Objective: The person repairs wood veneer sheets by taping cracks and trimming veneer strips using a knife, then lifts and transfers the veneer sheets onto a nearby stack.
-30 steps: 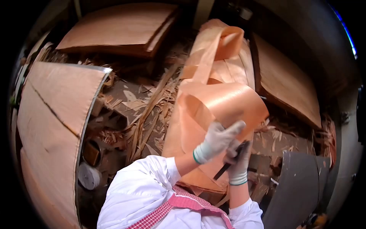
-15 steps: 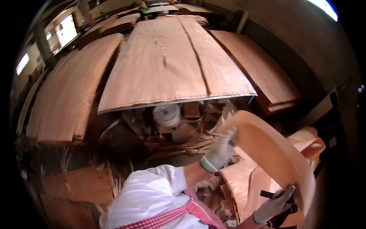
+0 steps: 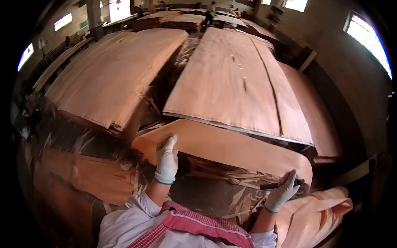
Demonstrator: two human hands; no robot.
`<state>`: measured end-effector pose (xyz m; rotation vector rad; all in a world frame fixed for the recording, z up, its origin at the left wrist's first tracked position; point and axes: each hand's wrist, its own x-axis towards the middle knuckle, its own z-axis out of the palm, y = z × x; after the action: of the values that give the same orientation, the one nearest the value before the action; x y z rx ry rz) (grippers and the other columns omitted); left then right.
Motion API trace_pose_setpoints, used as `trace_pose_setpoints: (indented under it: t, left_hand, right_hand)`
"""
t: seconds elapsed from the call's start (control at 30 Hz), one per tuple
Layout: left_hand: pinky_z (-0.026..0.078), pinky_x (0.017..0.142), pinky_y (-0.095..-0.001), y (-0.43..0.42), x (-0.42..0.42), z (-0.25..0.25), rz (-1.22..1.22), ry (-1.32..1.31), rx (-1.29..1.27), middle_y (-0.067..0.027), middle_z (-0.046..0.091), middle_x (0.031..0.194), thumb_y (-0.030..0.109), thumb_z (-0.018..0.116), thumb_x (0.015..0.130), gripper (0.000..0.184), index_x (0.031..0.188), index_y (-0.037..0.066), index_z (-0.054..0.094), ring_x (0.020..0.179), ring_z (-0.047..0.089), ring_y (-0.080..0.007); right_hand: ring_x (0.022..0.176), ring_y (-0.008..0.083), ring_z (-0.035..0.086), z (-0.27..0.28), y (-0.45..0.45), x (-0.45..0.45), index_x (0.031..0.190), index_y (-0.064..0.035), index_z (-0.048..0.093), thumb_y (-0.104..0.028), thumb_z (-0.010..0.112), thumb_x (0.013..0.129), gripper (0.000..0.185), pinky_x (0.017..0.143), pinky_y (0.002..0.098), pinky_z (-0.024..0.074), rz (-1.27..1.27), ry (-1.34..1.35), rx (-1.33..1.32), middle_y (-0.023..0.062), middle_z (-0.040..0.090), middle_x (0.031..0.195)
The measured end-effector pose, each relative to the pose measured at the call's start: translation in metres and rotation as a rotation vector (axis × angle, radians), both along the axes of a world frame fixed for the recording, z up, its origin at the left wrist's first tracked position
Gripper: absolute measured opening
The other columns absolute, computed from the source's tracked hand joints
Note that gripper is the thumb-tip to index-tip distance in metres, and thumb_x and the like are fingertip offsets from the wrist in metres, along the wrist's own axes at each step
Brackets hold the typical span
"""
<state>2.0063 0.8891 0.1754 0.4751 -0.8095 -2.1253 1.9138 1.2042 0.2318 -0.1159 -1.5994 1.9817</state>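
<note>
A long curved strip of thin wood veneer (image 3: 231,144) stretches between my two gloved hands, its ends bending round. My left hand (image 3: 167,161), in a white glove with a green cuff, grips the strip near its left end, thumb up. Near the right end, my right hand (image 3: 283,192) is closed on the strip and also holds a dark, flat tool (image 3: 271,186), partly hidden by the fingers. Just beyond the strip lies a veneer sheet (image 3: 235,82) with a long dark crack.
A stack of veneer (image 3: 120,74) stands at the left, another (image 3: 308,107) at the right. Crumpled veneer (image 3: 308,215) lies at the lower right. Scraps (image 3: 244,177) litter the floor. Far back, a person (image 3: 210,14) stands among stacks.
The view has swung left, away from the crumpled veneer pile. My hands have moved apart, and the strip is now held off the pile, stretched out in front of me.
</note>
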Motion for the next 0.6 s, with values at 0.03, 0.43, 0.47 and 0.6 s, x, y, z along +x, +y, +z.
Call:
trace_pose_setpoints:
  t: [0.03, 0.43, 0.47, 0.6]
  left_hand:
    - [0.048, 0.087, -0.0307, -0.03, 0.007, -0.003, 0.026, -0.007, 0.031, -0.0013, 0.062, 0.107, 0.013, 0.071, 0.085, 0.027, 0.11, 0.009, 0.061, 0.1, 0.058, -0.0125]
    - [0.049, 0.091, -0.0314, -0.39, 0.101, -0.021, 0.461, -0.323, -0.191, -0.0075, 0.058, 0.119, 0.025, 0.059, 0.094, 0.038, 0.123, 0.001, 0.055, 0.106, 0.059, -0.018]
    - [0.05, 0.091, -0.032, -0.406, 0.093, -0.03, 0.463, -0.373, -0.2, -0.0079, 0.058, 0.12, 0.026, 0.058, 0.095, 0.039, 0.124, 0.001, 0.054, 0.106, 0.059, -0.0185]
    - [0.053, 0.086, -0.0337, -0.446, 0.033, -0.037, 0.281, -0.369, -0.067, -0.0078, 0.061, 0.114, 0.027, 0.056, 0.096, 0.035, 0.117, -0.001, 0.059, 0.102, 0.06, -0.018]
  right_hand:
    - [0.053, 0.0039, 0.037, -0.004, -0.026, -0.006, 0.075, -0.007, 0.052, -0.016, 0.058, 0.095, 0.023, 0.047, 0.0206, 0.0286, 0.144, 0.052, 0.028, -0.003, 0.045, 0.063]
    - [0.058, 0.006, 0.045, -0.081, -0.448, -0.099, 0.096, -0.0035, 0.056, -0.009, 0.059, 0.094, 0.007, 0.052, 0.0221, 0.038, 0.748, -0.153, 0.327, -0.0007, 0.056, 0.077]
    - [0.057, 0.0056, 0.044, -0.086, -0.464, -0.11, 0.096, -0.0037, 0.056, -0.01, 0.059, 0.094, 0.007, 0.05, 0.022, 0.0371, 0.743, -0.199, 0.334, -0.001, 0.056, 0.076]
    - [0.053, 0.0043, 0.044, -0.094, -0.496, -0.172, 0.094, -0.0061, 0.059, -0.013, 0.059, 0.092, 0.007, 0.046, 0.0199, 0.034, 0.659, -0.256, 0.398, -0.0001, 0.058, 0.07]
